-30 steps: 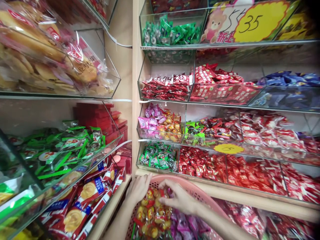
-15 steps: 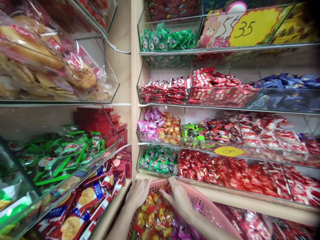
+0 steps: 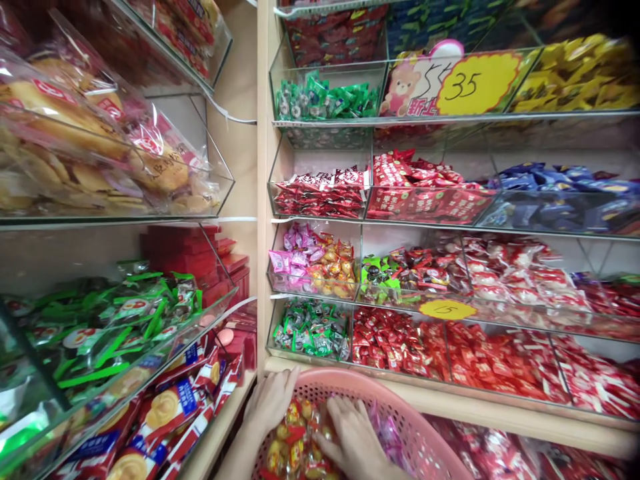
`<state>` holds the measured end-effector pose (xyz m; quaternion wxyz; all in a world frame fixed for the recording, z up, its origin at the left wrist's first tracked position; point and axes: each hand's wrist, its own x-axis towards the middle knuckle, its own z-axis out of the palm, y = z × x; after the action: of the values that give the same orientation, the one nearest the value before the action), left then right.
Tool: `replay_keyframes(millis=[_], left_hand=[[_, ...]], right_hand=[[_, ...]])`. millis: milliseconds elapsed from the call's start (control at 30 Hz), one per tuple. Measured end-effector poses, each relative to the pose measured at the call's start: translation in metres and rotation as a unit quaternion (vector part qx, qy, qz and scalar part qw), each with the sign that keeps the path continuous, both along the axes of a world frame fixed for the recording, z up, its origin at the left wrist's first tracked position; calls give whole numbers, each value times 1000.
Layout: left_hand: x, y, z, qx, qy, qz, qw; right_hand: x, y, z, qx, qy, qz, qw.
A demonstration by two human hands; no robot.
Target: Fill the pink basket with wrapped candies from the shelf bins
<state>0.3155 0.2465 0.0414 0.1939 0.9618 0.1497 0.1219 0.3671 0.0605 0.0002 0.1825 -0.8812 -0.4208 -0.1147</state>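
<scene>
A pink plastic basket (image 3: 420, 427) with a perforated wall is at the bottom centre, holding yellow-and-red wrapped candies (image 3: 293, 440) and purple-wrapped candies (image 3: 389, 437). My left hand (image 3: 270, 403) grips the basket's left rim, its fingers closed over the edge. Inside the basket, my right hand (image 3: 353, 433) lies on the candies, fingers stretched and slightly apart, with nothing visibly held. Its fingertips touch the yellow-and-red candies, and part of the pile is hidden beneath it.
Ahead, clear shelf bins hold green candies (image 3: 313, 333), red candies (image 3: 395, 340) and pink and gold candies (image 3: 305, 253). A wooden ledge (image 3: 480, 407) runs behind the basket. To the left are bins of green packets (image 3: 135, 307) and bagged pastries (image 3: 65, 127).
My right hand has moved from near the basket's far rim down and back over the candies, its fingers flatter. The left hand stays on the rim. The view has shifted slightly.
</scene>
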Motion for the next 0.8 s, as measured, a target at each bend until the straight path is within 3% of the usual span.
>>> replay_keyframes(millis=[133, 500, 800], left_hand=[[-1, 0, 0, 7, -1, 1, 1000], [-1, -1, 0, 3, -4, -3, 1000], [1, 1, -3, 26, 5, -7, 1000]], right_hand=[[1, 1, -2, 0, 13, 9, 1000], [10, 21, 9, -2, 109, -63, 992], [11, 13, 14, -22, 93, -69, 993]])
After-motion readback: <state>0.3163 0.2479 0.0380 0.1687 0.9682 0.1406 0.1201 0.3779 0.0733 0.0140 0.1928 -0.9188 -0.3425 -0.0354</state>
